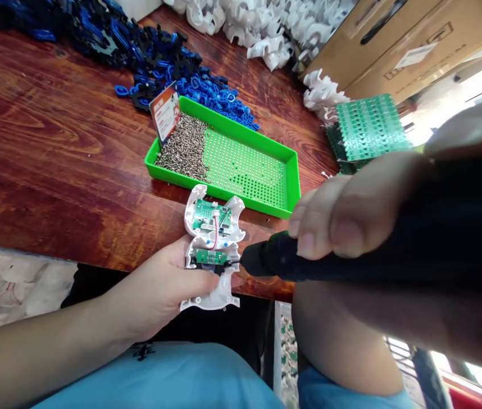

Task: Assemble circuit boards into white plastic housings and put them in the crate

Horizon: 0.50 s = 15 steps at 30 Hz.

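Note:
My left hand [168,284] grips a white plastic housing [219,295] at the table's front edge, its thumb across the lower part. Inside the housing sit a larger green circuit board [207,217] and a smaller one [209,257], joined by a red-and-white wire [216,228]. My right hand [343,210] is wrapped round a black electric screwdriver [279,257] held level. Its thin bit reaches the right side of the housing beside the smaller board; whether a screw sits at the tip is too small to tell.
Beyond the housing lies a green tray [224,190] with loose screws [185,147] and a perforated plate [245,165]. Behind are blue and black parts [219,96] and white housings [266,28]. Stacked green circuit panels [371,128] and a cardboard box [394,45] stand at right.

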Available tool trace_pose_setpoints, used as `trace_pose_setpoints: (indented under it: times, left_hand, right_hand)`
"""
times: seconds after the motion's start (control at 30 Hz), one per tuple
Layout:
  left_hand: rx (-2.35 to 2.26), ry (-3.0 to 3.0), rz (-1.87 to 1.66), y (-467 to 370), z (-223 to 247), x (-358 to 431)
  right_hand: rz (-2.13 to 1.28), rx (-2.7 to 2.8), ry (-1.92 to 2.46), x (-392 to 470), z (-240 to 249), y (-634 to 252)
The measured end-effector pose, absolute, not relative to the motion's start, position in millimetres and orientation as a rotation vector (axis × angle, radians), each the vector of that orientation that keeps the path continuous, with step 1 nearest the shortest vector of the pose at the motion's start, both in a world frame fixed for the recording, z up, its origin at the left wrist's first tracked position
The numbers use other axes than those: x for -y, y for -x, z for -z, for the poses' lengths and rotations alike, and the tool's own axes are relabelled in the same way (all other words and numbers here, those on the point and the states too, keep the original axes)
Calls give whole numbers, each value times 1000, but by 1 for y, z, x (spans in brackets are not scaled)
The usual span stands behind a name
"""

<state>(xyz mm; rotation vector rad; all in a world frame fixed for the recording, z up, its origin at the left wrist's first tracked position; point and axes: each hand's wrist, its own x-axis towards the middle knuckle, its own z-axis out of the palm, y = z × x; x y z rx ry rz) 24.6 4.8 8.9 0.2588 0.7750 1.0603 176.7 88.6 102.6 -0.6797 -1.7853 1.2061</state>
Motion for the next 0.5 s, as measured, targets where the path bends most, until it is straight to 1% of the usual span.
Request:
trace_pose_setpoints:
  times: [0.13,0.3,0.5]
  left_hand:
    - [-788,-298,-1060,-24,-8,-4]
    - [-796,-318,-1077,-25,-9,-3]
    - [-768,-292,-1123,-29,-9,-1]
  right_hand:
    - [-1215,1852,485,-85,-108,-168]
    - [-1208,1816,582,-80,-106,-161]
    - [-1311,1879,573,-74,-114,-174]
